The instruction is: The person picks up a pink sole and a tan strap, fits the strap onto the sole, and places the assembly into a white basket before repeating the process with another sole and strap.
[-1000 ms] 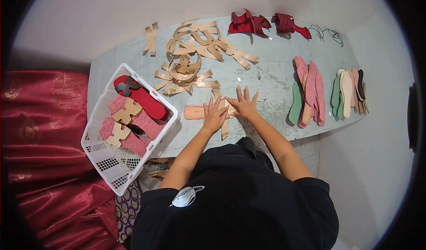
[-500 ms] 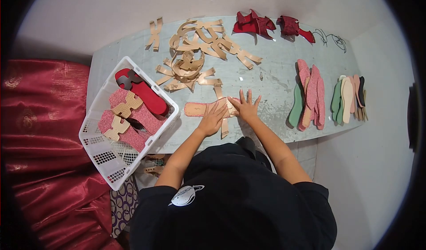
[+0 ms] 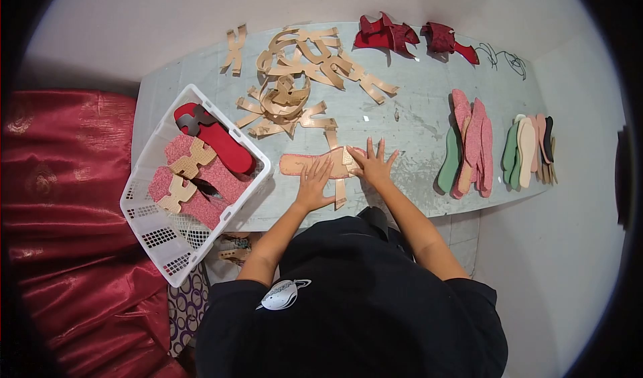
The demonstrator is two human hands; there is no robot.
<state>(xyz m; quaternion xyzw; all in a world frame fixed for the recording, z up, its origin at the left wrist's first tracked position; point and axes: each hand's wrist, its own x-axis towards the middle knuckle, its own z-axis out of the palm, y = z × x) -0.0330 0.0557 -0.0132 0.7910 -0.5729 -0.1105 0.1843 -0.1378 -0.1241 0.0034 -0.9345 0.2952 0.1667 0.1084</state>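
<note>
Sole [image 3: 293,164] lies flat on worktop [image 3: 415,137], tan strap [image 3: 340,195] showing past both long edges; left hand [image 3: 313,189] and right hand [image 3: 376,169] touch it, backs up, fingers [image 3: 381,150] open and spread.

A tan, pink-edged sole [image 3: 293,164] is lying flat, nine to three o'clock. A beige strap [image 3: 340,192] is crossing it, twelve to six.

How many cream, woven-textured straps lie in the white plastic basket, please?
2: one strap near the red sole, another farther from it, both over pink soles; more may hide.
</note>
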